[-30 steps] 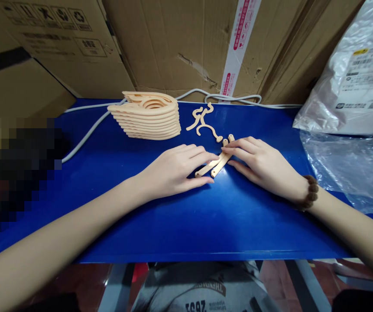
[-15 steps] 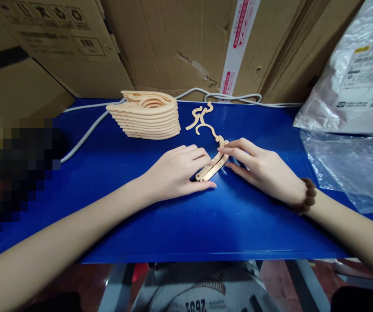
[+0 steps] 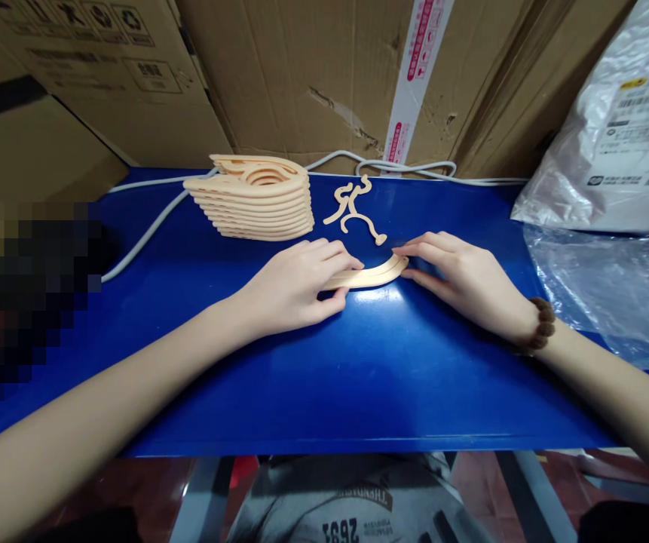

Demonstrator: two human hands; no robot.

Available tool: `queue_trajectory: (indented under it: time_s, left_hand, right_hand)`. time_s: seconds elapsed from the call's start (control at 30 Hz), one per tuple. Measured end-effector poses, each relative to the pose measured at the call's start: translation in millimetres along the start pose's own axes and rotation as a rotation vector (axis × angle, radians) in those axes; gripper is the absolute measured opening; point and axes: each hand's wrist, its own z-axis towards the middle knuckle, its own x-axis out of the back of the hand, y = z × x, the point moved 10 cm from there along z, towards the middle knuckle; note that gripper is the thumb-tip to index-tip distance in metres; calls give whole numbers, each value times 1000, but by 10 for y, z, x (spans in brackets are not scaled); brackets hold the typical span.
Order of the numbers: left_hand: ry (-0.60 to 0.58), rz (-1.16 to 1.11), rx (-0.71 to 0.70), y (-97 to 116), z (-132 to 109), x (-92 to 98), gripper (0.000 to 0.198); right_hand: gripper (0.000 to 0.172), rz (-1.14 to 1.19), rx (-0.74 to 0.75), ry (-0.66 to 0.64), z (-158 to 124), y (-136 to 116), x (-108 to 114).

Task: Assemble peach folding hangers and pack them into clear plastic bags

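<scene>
A curved peach plastic piece (image 3: 372, 276), made of two arms laid together, lies on the blue table (image 3: 324, 377). My left hand (image 3: 295, 283) pinches its left end between thumb and fingers. My right hand (image 3: 460, 275) holds its right end with the fingertips. Just behind the piece lie loose peach hook parts (image 3: 355, 207). Further back left stands a stack of folded peach hangers (image 3: 256, 197).
Cardboard boxes (image 3: 301, 75) wall off the back. A white cable (image 3: 148, 230) runs along the table's rear and left. Plastic bags (image 3: 612, 151) crowd the right side. A blurred dark patch covers the left edge. The table's front edge is near my body.
The two peach arms, held slanting and slightly apart a second ago, now lie pressed together and turned nearly level. Both hands moved a little further back with them.
</scene>
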Motion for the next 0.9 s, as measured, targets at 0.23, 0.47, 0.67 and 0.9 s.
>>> queue_trajectory:
  time_s: [0.23, 0.47, 0.67, 0.9]
  left_hand:
    - [15, -44, -13, 5, 2, -5, 27]
    - [3, -126, 27, -19, 5, -19, 26]
    - [-14, -115, 18, 2, -1, -39, 26]
    - [-28, -167, 19, 45, -12, -48, 26]
  right_hand:
    - [30, 14, 7, 5, 5, -14, 2]
    - [32, 88, -16, -8, 39, 30, 18]
    - [33, 23, -138, -5, 286, 220, 59]
    - [48, -149, -250, -84, 733, 291, -82]
